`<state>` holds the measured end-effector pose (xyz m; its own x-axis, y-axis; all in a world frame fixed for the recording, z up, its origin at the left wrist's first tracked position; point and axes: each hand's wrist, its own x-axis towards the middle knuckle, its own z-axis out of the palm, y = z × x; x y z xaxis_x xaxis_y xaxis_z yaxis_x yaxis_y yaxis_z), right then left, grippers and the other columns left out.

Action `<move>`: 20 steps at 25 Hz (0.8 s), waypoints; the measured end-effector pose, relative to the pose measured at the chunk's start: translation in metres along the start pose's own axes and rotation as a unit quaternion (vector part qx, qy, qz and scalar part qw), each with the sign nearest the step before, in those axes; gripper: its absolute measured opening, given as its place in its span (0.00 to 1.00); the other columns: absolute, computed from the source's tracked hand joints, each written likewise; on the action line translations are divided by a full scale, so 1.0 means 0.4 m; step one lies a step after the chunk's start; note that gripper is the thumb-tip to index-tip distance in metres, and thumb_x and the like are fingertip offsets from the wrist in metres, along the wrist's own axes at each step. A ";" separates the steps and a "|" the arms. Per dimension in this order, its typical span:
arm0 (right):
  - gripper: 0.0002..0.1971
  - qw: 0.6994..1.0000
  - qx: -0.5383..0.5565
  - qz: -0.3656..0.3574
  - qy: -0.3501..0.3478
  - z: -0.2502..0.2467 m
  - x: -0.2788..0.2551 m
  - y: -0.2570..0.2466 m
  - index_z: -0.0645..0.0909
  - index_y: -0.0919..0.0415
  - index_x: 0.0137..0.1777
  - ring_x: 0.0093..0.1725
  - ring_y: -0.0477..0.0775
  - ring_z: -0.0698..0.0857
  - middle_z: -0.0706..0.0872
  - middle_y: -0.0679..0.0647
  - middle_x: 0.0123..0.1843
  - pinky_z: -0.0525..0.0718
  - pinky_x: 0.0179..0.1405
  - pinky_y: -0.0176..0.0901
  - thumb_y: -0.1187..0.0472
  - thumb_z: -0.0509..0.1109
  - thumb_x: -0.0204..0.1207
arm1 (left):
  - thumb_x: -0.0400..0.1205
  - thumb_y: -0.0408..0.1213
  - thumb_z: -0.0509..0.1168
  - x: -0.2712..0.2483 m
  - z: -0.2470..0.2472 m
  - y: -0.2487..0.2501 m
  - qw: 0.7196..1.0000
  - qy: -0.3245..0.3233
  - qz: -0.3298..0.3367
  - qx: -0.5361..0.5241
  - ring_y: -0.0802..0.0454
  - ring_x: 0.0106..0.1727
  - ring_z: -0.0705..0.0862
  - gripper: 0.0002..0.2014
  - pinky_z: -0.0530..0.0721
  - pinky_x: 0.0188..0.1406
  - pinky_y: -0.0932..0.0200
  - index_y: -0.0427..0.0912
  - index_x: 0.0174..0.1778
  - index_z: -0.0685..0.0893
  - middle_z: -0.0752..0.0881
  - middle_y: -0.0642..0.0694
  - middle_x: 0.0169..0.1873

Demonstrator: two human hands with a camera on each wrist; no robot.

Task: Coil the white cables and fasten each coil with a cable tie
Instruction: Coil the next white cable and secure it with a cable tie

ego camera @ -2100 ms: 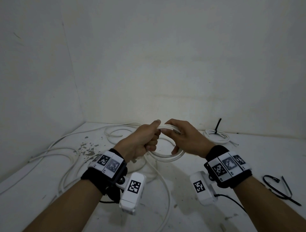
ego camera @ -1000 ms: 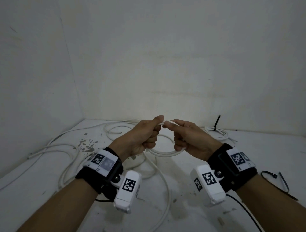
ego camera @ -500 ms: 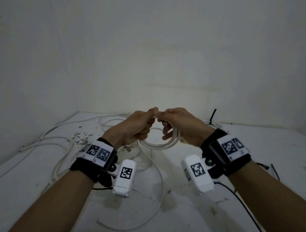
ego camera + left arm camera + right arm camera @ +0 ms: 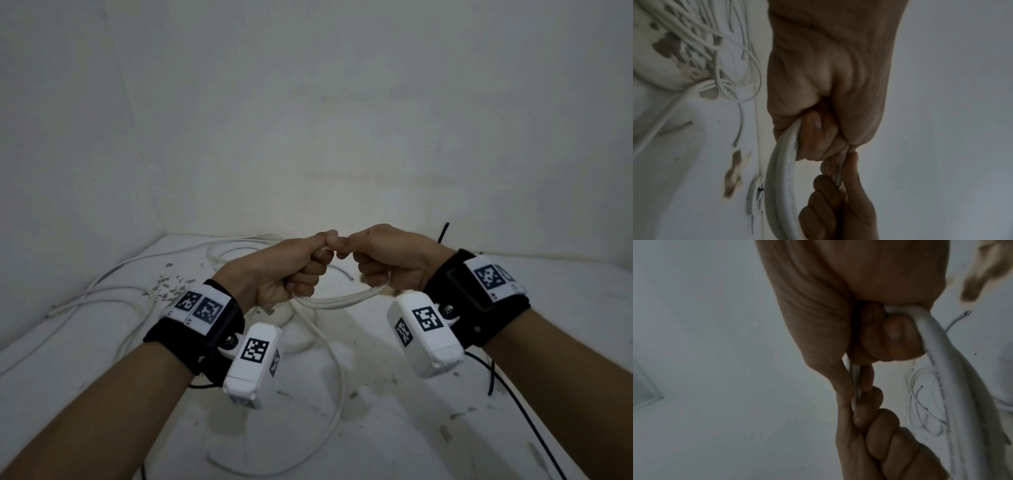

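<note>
A small coil of white cable (image 4: 337, 298) hangs in the air between my two fists above the white table (image 4: 411, 428). My left hand (image 4: 291, 267) grips its left side, fingers curled round the strands (image 4: 785, 162). My right hand (image 4: 383, 260) grips the right side (image 4: 937, 353). Both thumbs and forefingers meet at the top and pinch the strands together there. The cable's free tail (image 4: 329, 394) drops from the coil and curves over the table towards me. A black cable tie (image 4: 443, 232) sticks up behind my right hand.
Loose white cables (image 4: 113, 294) sprawl over the left and far part of the table, near flaked paint patches (image 4: 168, 287). A tied white coil (image 4: 756, 199) lies further off. White walls close the corner at left and back. A black wire (image 4: 513, 404) runs from my right wrist.
Both hands have risen and closed in until the knuckles touch. The coil has been drawn tighter and flatter between them, and its tail has slid nearer along the table.
</note>
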<state>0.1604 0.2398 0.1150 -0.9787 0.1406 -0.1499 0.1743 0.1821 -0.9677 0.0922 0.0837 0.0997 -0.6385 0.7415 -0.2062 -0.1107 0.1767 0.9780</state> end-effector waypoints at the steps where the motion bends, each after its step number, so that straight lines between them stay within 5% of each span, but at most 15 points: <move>1: 0.14 1.000 0.011 -0.002 0.001 -0.003 -0.001 0.002 0.78 0.61 0.40 0.18 0.44 0.57 0.59 0.46 0.22 0.58 0.16 0.35 0.54 0.77 0.77 | 0.87 0.52 0.58 -0.001 0.003 0.000 1.000 -0.009 -0.002 -0.010 0.56 0.21 0.47 0.28 0.49 0.17 0.65 0.50 0.18 0.73 0.54 0.55 0.20; 6: 0.11 0.990 0.135 -0.049 -0.012 0.004 -0.015 0.030 0.80 0.60 0.44 0.20 0.43 0.60 0.64 0.46 0.24 0.62 0.18 0.35 0.52 0.74 0.78 | 0.85 0.54 0.61 0.001 0.003 -0.030 0.994 0.022 0.030 -0.102 0.58 0.15 0.50 0.25 0.50 0.13 0.65 0.51 0.24 0.64 0.54 0.54 0.18; 9: 0.16 0.952 0.303 -0.037 -0.023 0.030 -0.025 0.068 0.81 0.58 0.41 0.19 0.47 0.70 0.72 0.49 0.22 0.75 0.23 0.38 0.45 0.68 0.82 | 0.87 0.51 0.59 0.009 -0.007 -0.038 0.980 0.058 0.047 -0.186 0.60 0.12 0.53 0.24 0.52 0.10 0.67 0.50 0.26 0.64 0.56 0.55 0.16; 12: 0.24 0.914 0.403 -0.041 -0.007 0.062 -0.017 0.103 0.78 0.59 0.36 0.18 0.48 0.65 0.64 0.49 0.19 0.73 0.22 0.40 0.41 0.62 0.85 | 0.86 0.49 0.60 0.016 0.002 -0.038 0.963 0.089 0.061 -0.247 0.59 0.12 0.53 0.23 0.53 0.09 0.66 0.49 0.25 0.65 0.56 0.55 0.15; 15: 0.24 0.925 0.376 -0.038 0.047 0.086 -0.012 0.106 0.70 0.55 0.32 0.18 0.48 0.57 0.56 0.47 0.20 0.63 0.18 0.38 0.41 0.60 0.86 | 0.86 0.47 0.61 0.018 0.005 -0.032 0.957 0.114 0.066 -0.260 0.59 0.12 0.53 0.23 0.54 0.08 0.66 0.49 0.25 0.64 0.56 0.55 0.15; 20: 0.22 0.942 0.324 -0.061 0.062 0.083 -0.007 0.100 0.68 0.56 0.33 0.23 0.51 0.57 0.55 0.50 0.25 0.69 0.23 0.41 0.45 0.61 0.87 | 0.88 0.47 0.59 0.013 -0.012 -0.019 0.968 0.118 0.065 -0.212 0.59 0.12 0.53 0.22 0.54 0.09 0.66 0.49 0.27 0.64 0.56 0.55 0.15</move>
<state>0.1666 0.2145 0.0700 -0.9597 0.2775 -0.0445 -0.0803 -0.4223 -0.9029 0.0861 0.0832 0.0912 -0.8189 0.5619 -0.1171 -0.2888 -0.2271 0.9301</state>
